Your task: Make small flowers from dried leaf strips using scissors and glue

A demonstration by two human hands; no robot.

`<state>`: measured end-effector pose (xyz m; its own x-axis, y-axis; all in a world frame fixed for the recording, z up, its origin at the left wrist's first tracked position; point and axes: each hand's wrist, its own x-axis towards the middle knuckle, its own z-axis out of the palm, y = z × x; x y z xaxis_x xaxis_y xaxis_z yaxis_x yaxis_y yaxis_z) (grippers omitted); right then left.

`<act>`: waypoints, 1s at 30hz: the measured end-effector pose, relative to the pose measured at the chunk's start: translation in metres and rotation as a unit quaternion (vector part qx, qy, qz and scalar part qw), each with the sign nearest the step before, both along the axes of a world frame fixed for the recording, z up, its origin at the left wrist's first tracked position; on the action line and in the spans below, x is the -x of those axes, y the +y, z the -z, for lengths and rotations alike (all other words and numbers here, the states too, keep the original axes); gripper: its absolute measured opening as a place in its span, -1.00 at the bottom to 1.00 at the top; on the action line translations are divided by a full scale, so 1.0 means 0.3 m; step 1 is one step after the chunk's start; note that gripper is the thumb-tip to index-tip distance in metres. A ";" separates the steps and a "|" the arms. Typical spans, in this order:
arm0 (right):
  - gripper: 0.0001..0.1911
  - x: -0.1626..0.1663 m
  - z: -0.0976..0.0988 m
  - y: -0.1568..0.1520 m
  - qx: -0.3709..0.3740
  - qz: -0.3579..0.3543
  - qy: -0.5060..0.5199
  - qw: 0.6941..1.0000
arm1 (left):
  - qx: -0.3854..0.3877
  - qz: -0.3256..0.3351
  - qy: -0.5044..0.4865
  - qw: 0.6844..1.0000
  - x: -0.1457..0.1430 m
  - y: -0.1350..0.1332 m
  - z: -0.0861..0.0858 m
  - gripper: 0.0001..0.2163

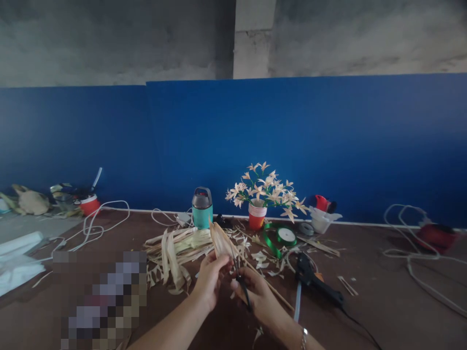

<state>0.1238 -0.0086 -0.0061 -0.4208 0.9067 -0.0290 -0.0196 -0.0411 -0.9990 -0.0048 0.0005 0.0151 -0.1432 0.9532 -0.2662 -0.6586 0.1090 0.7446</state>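
Note:
Pinched in my left hand (pixel 211 277) is a piece of dried corn husk (pixel 221 240), its pointed end up. My right hand (pixel 255 294) grips black-handled scissors (pixel 242 287), whose blades lie along the right edge of the husk. Whether the blades are apart is too small to tell. Behind my left hand a pile of dried husk strips (pixel 178 248) covers the table. Cut husk scraps (pixel 260 257) are scattered past my right hand. A thin stick (pixel 272 287) lies partly behind that hand.
A red paper cup (pixel 256 218) holds husk flowers (pixel 270 187). Beside it are a green ribbon spool (pixel 286 236), a white container (pixel 321 221) and a black glue gun (pixel 317 282) with a trailing cord. A teal flask (pixel 202 214) stands behind the pile. White cables (pixel 98 233) loop on the left.

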 end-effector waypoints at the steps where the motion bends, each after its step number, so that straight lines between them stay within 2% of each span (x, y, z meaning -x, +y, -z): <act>1: -0.50 -0.001 0.002 0.001 -0.005 0.000 -0.003 1.000 | 0.003 -0.002 -0.005 1.000 0.000 0.000 -0.002 -0.81; 11: -0.48 -0.001 -0.013 0.001 -0.017 0.009 -0.016 1.000 | 0.018 0.009 -0.009 1.000 0.008 0.013 0.007 -0.82; 21: -0.56 -0.016 -0.009 0.010 -0.084 0.017 -0.039 0.996 | 0.038 0.037 0.019 0.998 0.029 0.022 -0.010 -0.83; 30: -0.58 -0.028 -0.035 0.014 -0.064 0.004 -0.053 0.997 | -0.023 0.085 0.078 0.993 0.071 0.047 0.006 -0.83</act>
<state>0.1321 -0.0043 0.0043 -0.4139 0.9093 0.0426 0.0870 0.0861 -0.9925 -0.0260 0.0147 0.0134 -0.0157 0.9780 -0.2081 -0.5093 0.1712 0.8434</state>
